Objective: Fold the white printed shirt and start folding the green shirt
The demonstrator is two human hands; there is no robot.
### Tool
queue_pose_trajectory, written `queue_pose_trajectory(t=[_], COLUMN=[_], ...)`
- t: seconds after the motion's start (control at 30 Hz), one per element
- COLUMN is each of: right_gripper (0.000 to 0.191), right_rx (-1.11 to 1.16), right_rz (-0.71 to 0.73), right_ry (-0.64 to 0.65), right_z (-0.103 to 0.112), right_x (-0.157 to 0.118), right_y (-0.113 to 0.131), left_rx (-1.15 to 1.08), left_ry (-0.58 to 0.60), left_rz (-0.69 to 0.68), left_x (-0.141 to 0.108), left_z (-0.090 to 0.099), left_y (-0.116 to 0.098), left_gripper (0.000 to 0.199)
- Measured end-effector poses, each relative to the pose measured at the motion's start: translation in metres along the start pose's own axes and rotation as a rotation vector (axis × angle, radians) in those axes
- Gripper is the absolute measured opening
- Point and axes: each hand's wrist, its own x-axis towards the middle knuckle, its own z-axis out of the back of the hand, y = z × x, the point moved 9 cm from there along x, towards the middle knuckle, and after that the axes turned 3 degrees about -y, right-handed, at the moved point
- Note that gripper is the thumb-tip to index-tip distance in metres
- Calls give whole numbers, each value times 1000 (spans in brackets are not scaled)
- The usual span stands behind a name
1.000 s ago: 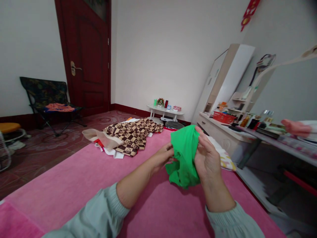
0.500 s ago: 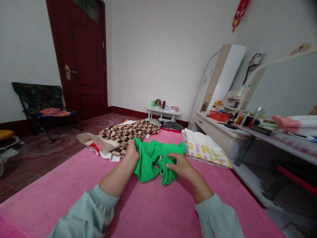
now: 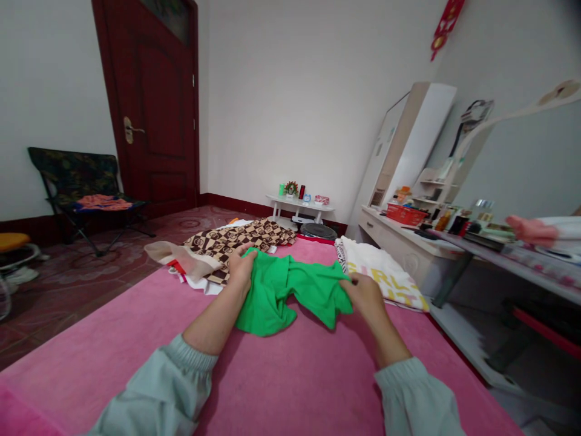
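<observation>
A plain green garment [image 3: 290,287], loosely bunched, is stretched between my two hands above the pink bed cover [image 3: 290,375]. My left hand [image 3: 240,266] is closed on its upper left corner. At the right end, my right hand [image 3: 361,293] pinches the edge between thumb and fingers. The garment's lower edge hangs in folds with a gap in the middle; I cannot tell its exact cut. Just behind my left hand lies a brown-and-cream checked garment [image 3: 240,239]. A folded white garment with yellow and pink lettering [image 3: 381,275] lies beyond my right hand.
A beige and white cloth [image 3: 181,260] lies at the bed's left edge. To the right stand a white dressing table [image 3: 390,233] with a red basket [image 3: 405,214] and bottles. A folding chair [image 3: 86,188] stands by the dark red door [image 3: 154,109]. A low white table [image 3: 299,203] is behind.
My right hand has moved right and now grips the garment's edge. The green garment has been spread wider, and the opening with a label no longer shows.
</observation>
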Motion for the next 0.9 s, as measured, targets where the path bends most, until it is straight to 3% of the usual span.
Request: queue_pose_trajectory(t=[0.13,0.23,0.33,0.5,0.6,0.77,0.83,0.9], right_gripper=[27,25,21,22,29,37,44,43], right_rx=[483,879,1163,1247,1166,477,247,175], right_rz=[-120,-202,-227,-165,-132,-69,-18,73], right_ry=[-483,-744,-923,-1091,-1083,-692,-624,-625], right_z=[62,79,82,98,106,100,97,97], right_x=[6,1,-5,-15,-15,-1,-3,-8], right_y=[-39,-68,-78,-64,-59,-35,-17,4], left_rx=[32,42,38,5,-45,-173,-187,-119], left_ry=[8,-10,5,82,148,457,582,663], left_rz=[-32,-42,-74,-92,-88,16,112,184], left_x=[6,8,8,2,-2,-25,-40,-53], left_z=[5,9,7,-1,-8,-40,-54,-62], left_y=[-3,-3,-3,-8,-17,-31,-29,-24], left_gripper=[34,32,31,35,39,56,61,62])
